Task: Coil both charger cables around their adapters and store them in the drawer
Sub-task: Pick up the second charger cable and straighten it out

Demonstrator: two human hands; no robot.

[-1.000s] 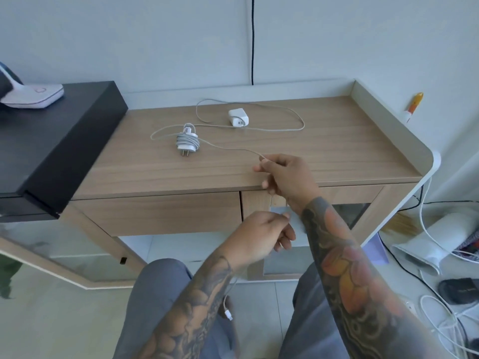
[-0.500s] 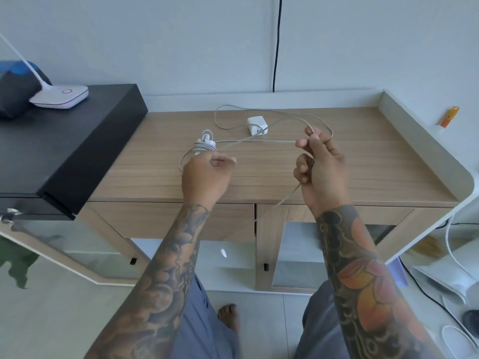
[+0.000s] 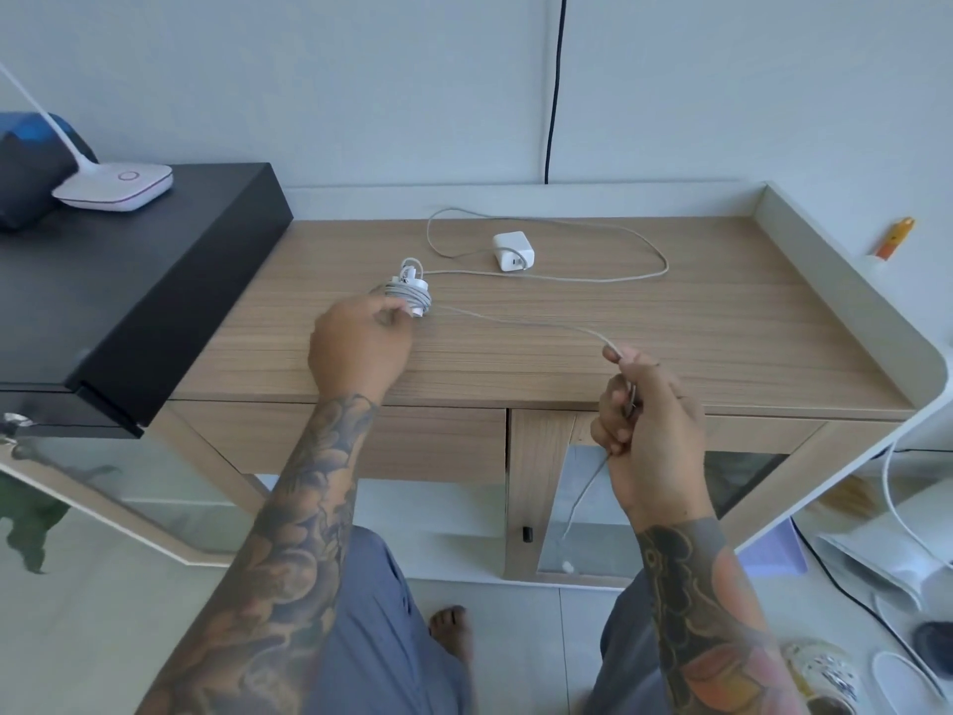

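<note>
Gripping the near adapter [image 3: 410, 294] on the wooden desk top [image 3: 722, 322], the left hand [image 3: 358, 348] has its fingers curled at the adapter's near edge, with several cable turns already wound round it. Right hand [image 3: 647, 420] sits at the desk's front edge, fist closed on that adapter's cable [image 3: 515, 322], whose loose end hangs below. Second adapter [image 3: 513, 251] lies farther back, its cable [image 3: 619, 273] uncoiled; drawer [image 3: 412, 441] front is closed.
</note>
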